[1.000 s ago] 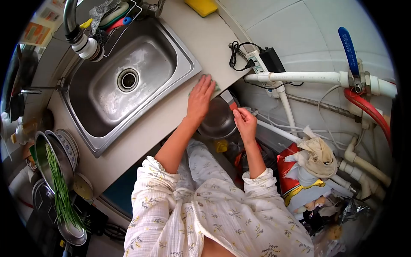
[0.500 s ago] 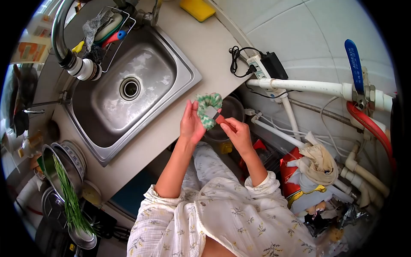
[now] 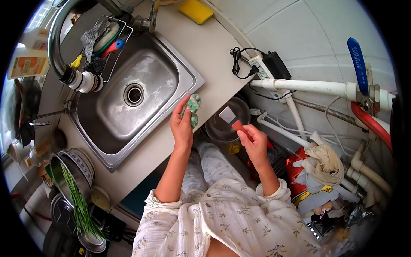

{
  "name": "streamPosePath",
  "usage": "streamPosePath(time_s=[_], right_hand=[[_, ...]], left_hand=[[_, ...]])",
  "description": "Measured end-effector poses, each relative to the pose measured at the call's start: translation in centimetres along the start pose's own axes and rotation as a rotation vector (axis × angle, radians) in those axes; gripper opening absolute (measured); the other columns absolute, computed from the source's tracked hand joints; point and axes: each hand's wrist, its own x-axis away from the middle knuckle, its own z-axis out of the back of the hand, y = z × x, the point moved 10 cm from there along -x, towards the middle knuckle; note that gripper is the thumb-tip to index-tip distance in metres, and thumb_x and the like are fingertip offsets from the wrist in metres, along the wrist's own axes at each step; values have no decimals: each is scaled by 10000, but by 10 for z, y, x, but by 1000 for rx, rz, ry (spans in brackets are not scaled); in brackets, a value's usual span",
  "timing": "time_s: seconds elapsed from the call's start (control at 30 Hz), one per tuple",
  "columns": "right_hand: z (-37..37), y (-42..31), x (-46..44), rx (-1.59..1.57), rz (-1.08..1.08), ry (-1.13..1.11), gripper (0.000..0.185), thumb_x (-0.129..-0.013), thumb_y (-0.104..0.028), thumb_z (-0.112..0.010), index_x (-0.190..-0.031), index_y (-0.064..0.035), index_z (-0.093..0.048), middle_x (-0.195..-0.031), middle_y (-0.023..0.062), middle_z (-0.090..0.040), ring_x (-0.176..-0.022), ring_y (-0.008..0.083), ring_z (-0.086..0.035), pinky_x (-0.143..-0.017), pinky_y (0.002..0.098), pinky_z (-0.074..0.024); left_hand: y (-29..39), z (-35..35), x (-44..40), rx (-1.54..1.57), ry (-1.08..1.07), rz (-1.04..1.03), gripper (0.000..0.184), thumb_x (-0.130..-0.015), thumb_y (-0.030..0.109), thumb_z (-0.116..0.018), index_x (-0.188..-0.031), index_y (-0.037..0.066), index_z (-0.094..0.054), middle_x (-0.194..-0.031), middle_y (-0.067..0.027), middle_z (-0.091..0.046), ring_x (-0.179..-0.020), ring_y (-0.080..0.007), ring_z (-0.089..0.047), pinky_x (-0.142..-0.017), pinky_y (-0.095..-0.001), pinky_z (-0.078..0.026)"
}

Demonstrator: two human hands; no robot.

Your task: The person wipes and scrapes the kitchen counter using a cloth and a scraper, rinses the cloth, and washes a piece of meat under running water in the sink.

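My left hand (image 3: 182, 128) is closed on a green and white cloth (image 3: 194, 107), held up by the front rim of the steel sink (image 3: 112, 159). To the right, my right hand (image 3: 253, 143) grips the red handle of a scraper (image 3: 228, 115). Its flat metal blade points up and left, apart from the cloth. Below the scraper blade, beyond the counter edge, is a round metal pot (image 3: 219, 129). The sink's drain (image 3: 134, 94) shows between its walls.
A chrome faucet (image 3: 55, 51) and a wire rack with sponges stand behind the sink. Green stalks (image 3: 77, 201) lie in a metal bowl at lower left. A power strip (image 3: 262, 68), white pipes (image 3: 308, 87) and a yellow sponge (image 3: 195, 11) are at the right and top.
The left hand lifted the cloth off the counter, brought it against the scraper blade, then moved left with it. The scraper is now separate and its blade shows fully.
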Motion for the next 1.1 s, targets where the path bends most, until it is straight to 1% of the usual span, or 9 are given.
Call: streamPosePath(time_s=[0.17,0.27,0.33,0.4,0.5,0.6,0.8,0.9,1.1], right_hand=[[-29,-53,-18,258,375,79,295,-818,-31,-593,-1111,-20,-560,-922,147,-606,-787,343,-599,-646,372,-473],[-59,-51,-14,383,468,-58,336,-802,2,-600,-1136,-4,-566,-837,153,-593,-686,269,-605,-593,316,-462],[-51,-44,-22,317,419,-25,330,-805,-15,-605,-1133,-10,-571,-857,143,-603,-710,294,-606,-607,338,-468],[-36,-39,-31,209,414,66,300,-818,-19,-599,-1117,3,-582,-860,137,-620,-703,286,-612,-620,331,-478],[-26,-23,-49,62,262,78,270,-851,-23,-570,-1117,23,-578,-840,113,-635,-673,189,-602,-632,276,-476],[-23,-23,-56,-3,226,91,268,-885,-57,-559,-1135,38,-570,-759,30,-606,-673,78,-539,-625,225,-454],[-10,5,-76,-230,119,190,292,-894,-66,-544,-1177,6,-551,-738,2,-572,-570,31,-447,-512,182,-367],[-1,8,-84,-276,110,210,334,-897,-53,-532,-1227,2,-510,-755,5,-573,-552,19,-418,-497,168,-348],[-4,5,-101,-236,119,205,364,-882,-21,-527,-1245,-16,-494,-771,18,-591,-574,34,-455,-527,178,-378]], left_hand=[[-6,-39,19,194,-89,243,374,-945,98,-475,-1312,33,-444,-1208,-107,-554,-1079,-180,-550,-930,-312,-450],[-1,-27,4,355,6,242,360,-956,97,-457,-1309,28,-440,-1215,-109,-550,-1074,-176,-555,-944,-308,-450],[24,-6,-14,233,52,43,349,-958,105,-450,-1297,26,-447,-1233,-105,-540,-1109,-182,-539,-963,-320,-435],[51,2,-32,-11,80,-62,337,-943,74,-461,-1272,1,-461,-1257,-130,-517,-1164,-220,-507,-965,-337,-416],[91,-21,-70,-743,-26,-599,327,-913,27,-478,-1240,20,-499,-1285,-141,-499,-1189,-251,-490,-960,-335,-402],[94,-48,-100,-909,-86,-732,340,-877,-25,-483,-1205,48,-535,-1305,-170,-472,-1202,-302,-471,-966,-346,-400],[17,-95,-41,-1141,-624,-745,380,-731,-96,-519,-1083,22,-602,-1182,-186,-557,-1151,-356,-504,-958,-404,-415],[19,-100,-8,-993,-682,-565,377,-744,-105,-524,-1094,18,-593,-1187,-193,-556,-1116,-350,-532,-908,-393,-452],[108,-87,-94,-741,-124,-572,317,-811,-67,-546,-1114,25,-539,-1081,-173,-589,-963,-352,-588,-817,-353,-472]])
